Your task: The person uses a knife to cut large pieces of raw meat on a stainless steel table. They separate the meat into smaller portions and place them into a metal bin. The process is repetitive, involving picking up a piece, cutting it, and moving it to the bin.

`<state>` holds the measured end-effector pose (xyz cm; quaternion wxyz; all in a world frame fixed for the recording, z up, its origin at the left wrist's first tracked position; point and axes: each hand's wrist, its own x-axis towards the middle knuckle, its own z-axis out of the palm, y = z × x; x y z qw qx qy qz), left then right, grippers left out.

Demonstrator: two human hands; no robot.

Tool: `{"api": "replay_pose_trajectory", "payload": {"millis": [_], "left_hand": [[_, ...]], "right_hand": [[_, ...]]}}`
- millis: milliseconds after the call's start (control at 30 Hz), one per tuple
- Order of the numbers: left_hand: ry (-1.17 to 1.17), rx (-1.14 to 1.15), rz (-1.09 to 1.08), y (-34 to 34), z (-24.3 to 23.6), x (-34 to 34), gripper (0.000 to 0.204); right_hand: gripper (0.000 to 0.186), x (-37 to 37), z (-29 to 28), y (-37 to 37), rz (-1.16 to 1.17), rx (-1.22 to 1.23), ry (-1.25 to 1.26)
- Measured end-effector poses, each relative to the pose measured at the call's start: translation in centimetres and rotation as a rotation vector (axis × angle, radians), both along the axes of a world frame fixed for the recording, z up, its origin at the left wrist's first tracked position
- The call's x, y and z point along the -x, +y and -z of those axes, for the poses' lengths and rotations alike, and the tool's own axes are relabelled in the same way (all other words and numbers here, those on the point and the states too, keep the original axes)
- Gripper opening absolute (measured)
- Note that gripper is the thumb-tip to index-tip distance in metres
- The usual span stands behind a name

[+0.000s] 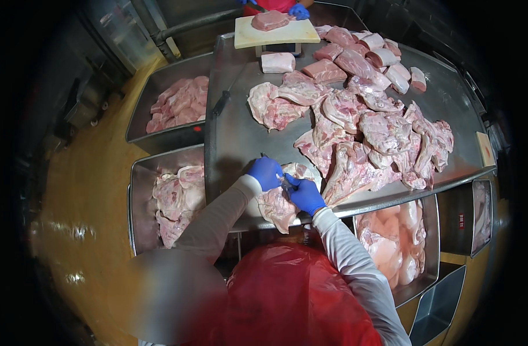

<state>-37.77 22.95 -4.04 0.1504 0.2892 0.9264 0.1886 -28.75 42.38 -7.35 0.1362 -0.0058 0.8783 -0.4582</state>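
At the steel table's (pixel 241 138) near edge, my left hand (pixel 265 173) presses curled fingers onto a pale meat cut (pixel 275 205); my right hand (pixel 304 195) pinches its top, beside the heaped meat pile (pixel 373 138).

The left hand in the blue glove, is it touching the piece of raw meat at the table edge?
Touching. The head view shows the left hand lying on the piece of raw meat, with no gap visible between them.

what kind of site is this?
Likely a meat-cutting room: a steel table piled with raw meat cuts, steel bins of trimmings beside it, and blue-gloved left hand and right hand on one pale meat piece.
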Motion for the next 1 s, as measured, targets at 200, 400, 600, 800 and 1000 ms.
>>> {"api": "replay_pose_trajectory", "payload": {"millis": [200, 400, 600, 800, 1000], "left_hand": [[-0.238, -0.217, -0.188, -4.0, 1.7, 3.4, 0.029], [-0.256, -0.325, -0.061, -3.7, -2.0, 4.2, 0.03], [-0.128, -0.371, -0.215, -3.1, -3.6, 4.4, 0.033], [-0.021, -0.506, -0.191, -3.9, -3.6, 2.6, 0.03], [-0.069, -0.588, -0.348, -4.5, -3.0, 1.5, 0.021]], "right_hand": [[0.052, -7.7, -3.7, 3.8, -0.176, 0.081, -0.186], [0.054, -4.6, 1.2, 3.4, -0.08, 0.172, 0.159], [0.055, 0.1, 1.1, -1.2, -0.063, 0.419, -0.143], [0.047, -3.9, -2.1, 0.3, -0.057, 0.748, -0.466], [0.017, 1.4, 1.3, -8.4, 0.007, 0.743, -0.289]]}}
